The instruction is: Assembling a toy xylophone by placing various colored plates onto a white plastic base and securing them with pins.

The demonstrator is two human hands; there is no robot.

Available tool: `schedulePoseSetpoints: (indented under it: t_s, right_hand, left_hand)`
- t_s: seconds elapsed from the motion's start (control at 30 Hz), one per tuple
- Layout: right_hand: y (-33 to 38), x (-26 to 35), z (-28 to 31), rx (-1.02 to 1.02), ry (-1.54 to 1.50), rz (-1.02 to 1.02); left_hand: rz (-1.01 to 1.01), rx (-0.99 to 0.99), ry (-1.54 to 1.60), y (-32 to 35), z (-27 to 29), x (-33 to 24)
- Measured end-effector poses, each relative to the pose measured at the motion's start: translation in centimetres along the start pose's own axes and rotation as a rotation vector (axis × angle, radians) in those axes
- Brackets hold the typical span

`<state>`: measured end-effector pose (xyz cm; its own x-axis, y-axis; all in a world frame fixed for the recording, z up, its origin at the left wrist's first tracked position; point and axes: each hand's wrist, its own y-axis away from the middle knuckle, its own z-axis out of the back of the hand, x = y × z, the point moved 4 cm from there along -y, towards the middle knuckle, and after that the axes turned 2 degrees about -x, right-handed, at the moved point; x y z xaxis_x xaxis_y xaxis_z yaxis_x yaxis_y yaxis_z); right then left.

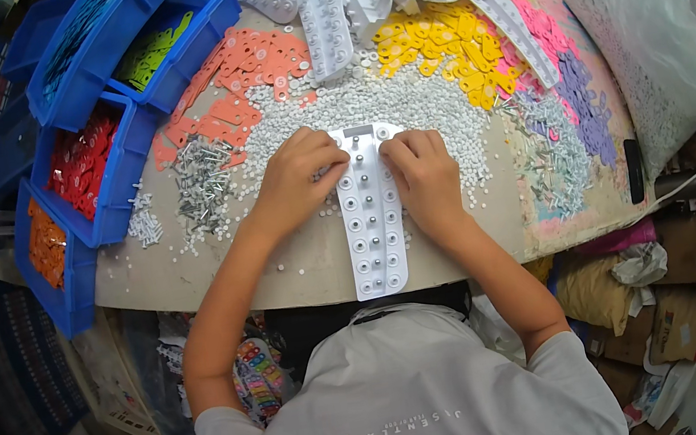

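Note:
A long white plastic tray point(374, 241) lies lengthwise in front of me, its near end at the table's front edge. Round cups run down both of its sides, and small metal pins stand in a row along the middle channel. My left hand point(299, 175) is closed, its fingertips pinched together at the tray's upper left edge. On the opposite edge, my right hand point(426, 170) is closed too, with thumb and fingers bent down near the top cups. Whatever either pinch holds is too small or hidden. Small white round caps point(439, 105) lie heaped just beyond both hands.
Left of the caps lie silver pins point(203, 181) and salmon plastic pieces point(266, 59). Yellow pieces point(438, 37), purple pieces point(588, 105) and clear pegs point(560, 159) spread rightward. Blue bins point(143, 140) line the left; more white trays point(327, 18) stack behind. A plastic bag point(654, 37) stands right.

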<state>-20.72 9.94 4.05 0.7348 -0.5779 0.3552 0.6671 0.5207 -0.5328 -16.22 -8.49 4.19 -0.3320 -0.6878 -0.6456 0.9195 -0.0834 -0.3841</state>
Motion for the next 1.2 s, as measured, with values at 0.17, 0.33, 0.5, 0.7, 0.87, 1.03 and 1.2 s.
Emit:
schedulePoseSetpoints:
  t_s: [0.17, 0.33, 0.5, 0.7, 0.87, 1.03, 1.2]
  right_hand:
    - [-0.4, -1.4, 0.7, 0.063, -0.299, -0.320]
    - [-5.0, -5.3, -0.1, 0.102, -0.258, -0.225]
    - [-8.7, -6.4, -2.5, 0.070, -0.051, -0.089]
    - [-10.6, -6.3, -7.2, 0.085, -0.170, -0.069]
    - [-10.5, -6.2, -7.5, 0.056, -0.111, -0.010]
    - [-10.4, -6.0, -6.9, 0.042, -0.094, 0.070]
    - [-8.5, -5.5, -3.2, 0.149, -0.330, -0.183]
  left_hand:
    - [0.079, -0.057, 0.115, 0.3, 0.3, 1.2]
    - [0.288, -0.250, -0.037, -1.2, 2.2, 4.4]
    - [0.227, -0.153, -0.151, -4.2, 1.5, 6.6]
    - [0.143, -0.213, -0.300, -5.5, -0.4, 7.8]
    - [0.159, -0.205, -0.260, -5.6, -1.3, 7.5]
    - [0.054, -0.235, -0.339, -5.6, -0.9, 6.6]
    - [0.293, -0.185, -0.063, -4.5, 0.3, 5.0]
